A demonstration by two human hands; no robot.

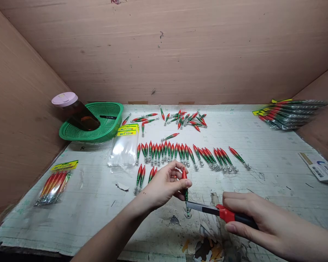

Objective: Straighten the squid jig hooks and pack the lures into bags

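My left hand [169, 182] pinches a red and green squid lure [184, 174] upright between thumb and fingers, its ring of metal hooks hanging at the bottom. In my right hand [257, 218] is a utility knife [226, 213] with a red and black handle. The knife's blade reaches left and touches the lower part of the lure, just above the hooks. Beyond my hands stands a row of similar lures [169, 153] laid side by side on the white table [104, 218]. A few more lures [141, 176] lie partly behind my left hand.
A green basket [117, 112] holds a pink-lidded bottle [79, 114]. Clear labelled bags [125, 145] lie beside it. Packed lures [54, 182] are at left, more packs [292, 112] at far right. Loose lures [186, 118] scatter at the back. A small box [321, 167] lies right.
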